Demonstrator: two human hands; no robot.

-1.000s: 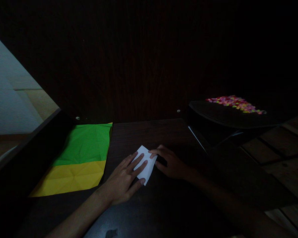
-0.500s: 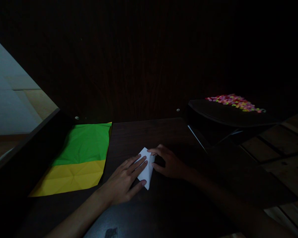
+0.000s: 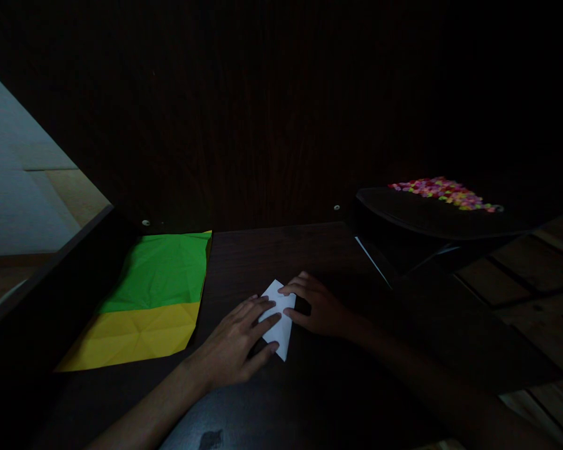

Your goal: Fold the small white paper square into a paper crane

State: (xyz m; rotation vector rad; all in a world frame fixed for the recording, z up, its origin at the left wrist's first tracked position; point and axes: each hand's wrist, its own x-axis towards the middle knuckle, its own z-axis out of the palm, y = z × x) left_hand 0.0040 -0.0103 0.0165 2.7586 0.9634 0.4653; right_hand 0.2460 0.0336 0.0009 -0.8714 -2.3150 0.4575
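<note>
Hands, two, left hand [image 3: 229,347] and right hand [image 3: 321,310] flat, grip apart, pressing one white paper [image 3: 278,319].

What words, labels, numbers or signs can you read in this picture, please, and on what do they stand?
None can be read.
white folded paper under both hands: blank.
green and yellow sheet: only creases, no print.
heap of small colourful pieces on the dark stand: too small and dim to show any marks.

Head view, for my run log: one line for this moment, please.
left hand: flat on white paper | right hand: fingertips on paper's edge | green-yellow sheet: untouched
</note>
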